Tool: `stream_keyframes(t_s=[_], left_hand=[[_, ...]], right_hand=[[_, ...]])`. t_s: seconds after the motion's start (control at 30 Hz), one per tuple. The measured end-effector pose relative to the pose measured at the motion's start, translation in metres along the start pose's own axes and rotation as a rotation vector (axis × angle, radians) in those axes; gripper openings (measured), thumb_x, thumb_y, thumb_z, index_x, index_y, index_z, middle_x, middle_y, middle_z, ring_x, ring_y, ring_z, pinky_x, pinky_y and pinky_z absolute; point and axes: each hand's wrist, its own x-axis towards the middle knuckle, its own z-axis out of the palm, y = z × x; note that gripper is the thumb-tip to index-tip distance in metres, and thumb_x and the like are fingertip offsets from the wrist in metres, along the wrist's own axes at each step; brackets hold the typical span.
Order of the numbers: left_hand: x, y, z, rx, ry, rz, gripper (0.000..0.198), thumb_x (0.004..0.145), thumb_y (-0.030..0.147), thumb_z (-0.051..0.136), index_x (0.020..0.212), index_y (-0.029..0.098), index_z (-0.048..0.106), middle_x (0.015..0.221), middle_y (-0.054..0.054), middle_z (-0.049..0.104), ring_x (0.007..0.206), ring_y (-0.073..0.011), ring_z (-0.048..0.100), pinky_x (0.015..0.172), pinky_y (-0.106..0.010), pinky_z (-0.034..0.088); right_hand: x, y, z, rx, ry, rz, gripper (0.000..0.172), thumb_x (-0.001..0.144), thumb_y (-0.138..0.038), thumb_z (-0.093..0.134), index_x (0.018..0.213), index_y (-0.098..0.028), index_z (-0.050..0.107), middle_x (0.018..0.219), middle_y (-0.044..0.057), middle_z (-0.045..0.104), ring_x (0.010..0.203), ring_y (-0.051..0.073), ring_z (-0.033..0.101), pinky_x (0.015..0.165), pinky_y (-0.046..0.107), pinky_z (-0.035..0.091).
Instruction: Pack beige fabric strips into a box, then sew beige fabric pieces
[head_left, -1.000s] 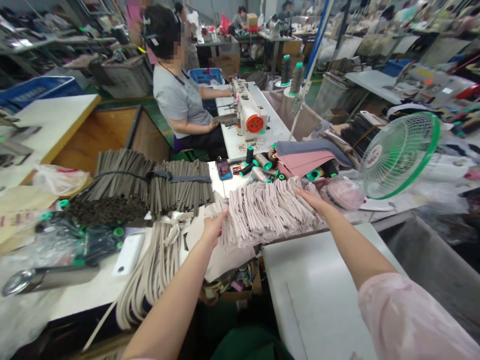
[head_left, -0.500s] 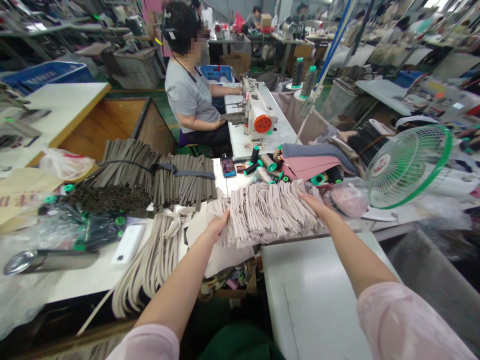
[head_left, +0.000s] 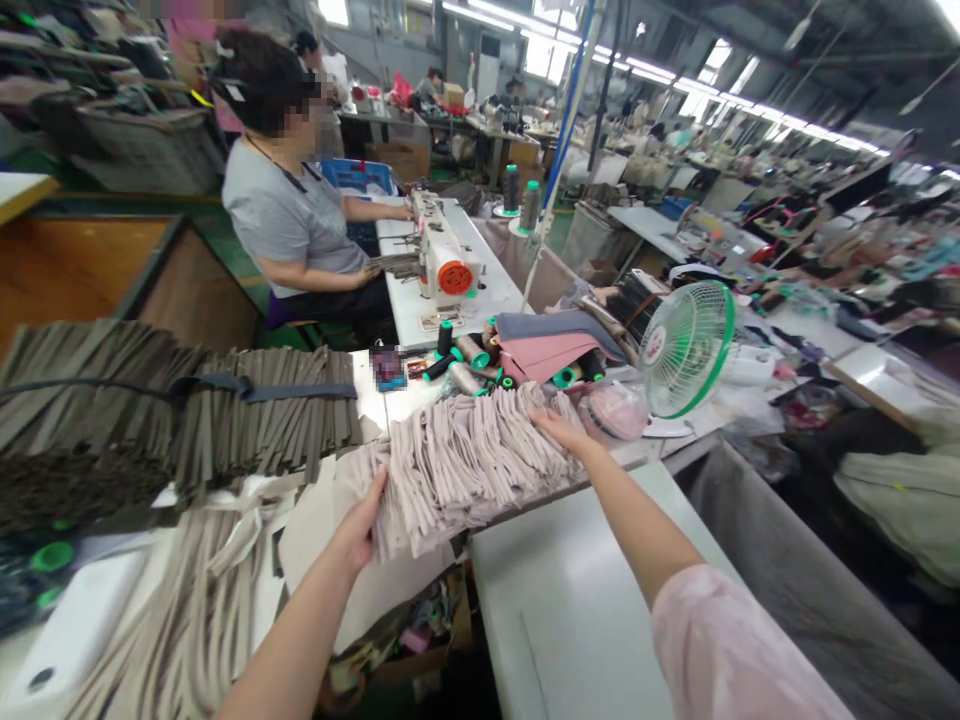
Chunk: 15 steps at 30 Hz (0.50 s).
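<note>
The view had swung right and upward, yet the pale fabric pile (head_left: 472, 460) lay as before along the worktop (head_left: 371, 402) between both hands, suggesting steadying rather than shifting. The right hand (head_left: 559, 432) rested, fingers extended, against one end; the left hand (head_left: 361, 522) touched the other, its grip too hidden to tell.

Pale pink short sleeve (head_left: 739, 640) with whitish blotches above a bare right forearm (head_left: 637, 510)
</note>
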Motion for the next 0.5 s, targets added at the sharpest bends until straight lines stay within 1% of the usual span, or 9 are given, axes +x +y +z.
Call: stream_keyframes(t_s=[0.1, 0.2, 0.27, 0.33, 0.43, 0.5], left_hand=[[-0.006, 0.006, 0.008, 0.052, -0.116, 0.071, 0.059, 0.086, 0.060, 0.062, 0.126, 0.016, 0.065, 0.118, -0.015, 0.074, 0.113, -0.0244, 0.069, 0.104, -0.038, 0.052], [-0.018, 0.015, 0.021, 0.104, -0.183, 0.143, 0.051, 0.086, 0.049, 0.067, 0.125, 0.016, 0.066, 0.118, -0.014, 0.074, 0.115, -0.0233, 0.068, 0.109, -0.036, 0.048], [-0.025, 0.022, 0.032, 0.163, -0.189, 0.167, 0.049, 0.087, 0.045, 0.068, 0.125, 0.014, 0.066, 0.117, -0.015, 0.074, 0.116, -0.0250, 0.067, 0.109, -0.036, 0.048], [-0.030, 0.027, 0.043, 0.274, -0.170, 0.208, 0.049, 0.087, 0.045, 0.066, 0.124, 0.011, 0.067, 0.121, -0.017, 0.072, 0.121, -0.0272, 0.065, 0.110, -0.039, 0.046], [-0.032, 0.031, 0.056, 0.424, -0.127, 0.301, 0.054, 0.083, 0.047, 0.070, 0.122, 0.010, 0.067, 0.131, -0.018, 0.066, 0.133, -0.0291, 0.055, 0.116, -0.040, 0.038], [-0.031, 0.032, 0.062, 0.456, -0.125, 0.349, 0.058, 0.079, 0.049, 0.074, 0.122, 0.010, 0.067, 0.137, -0.018, 0.062, 0.138, -0.0292, 0.049, 0.120, -0.040, 0.033]], right_hand=[[-0.001, -0.007, 0.006, 0.038, -0.096, 0.011, 0.057, 0.081, -0.056, 0.071, 0.122, -0.017, 0.070, 0.130, 0.014, 0.067, 0.126, 0.030, 0.060, 0.114, 0.049, 0.038], [-0.001, -0.009, 0.012, 0.087, -0.124, -0.021, 0.058, 0.076, -0.055, 0.076, 0.121, -0.020, 0.071, 0.129, 0.012, 0.068, 0.125, 0.030, 0.061, 0.113, 0.050, 0.039], [-0.002, -0.010, 0.014, 0.082, -0.125, -0.034, 0.060, 0.074, -0.055, 0.078, 0.122, -0.020, 0.070, 0.131, 0.012, 0.067, 0.126, 0.030, 0.060, 0.114, 0.049, 0.038], [-0.003, -0.011, 0.015, 0.052, -0.134, -0.028, 0.065, 0.076, -0.057, 0.076, 0.128, -0.019, 0.067, 0.133, 0.013, 0.065, 0.128, 0.030, 0.058, 0.115, 0.048, 0.036], [-0.008, -0.016, 0.017, -0.010, -0.151, -0.039, 0.069, 0.079, -0.059, 0.072, 0.135, -0.020, 0.062, 0.134, 0.011, 0.065, 0.128, 0.028, 0.058, 0.115, 0.047, 0.036], [-0.011, -0.020, 0.020, -0.062, -0.150, -0.033, 0.069, 0.079, -0.059, 0.072, 0.136, -0.022, 0.061, 0.133, 0.010, 0.066, 0.127, 0.028, 0.058, 0.114, 0.047, 0.037]])
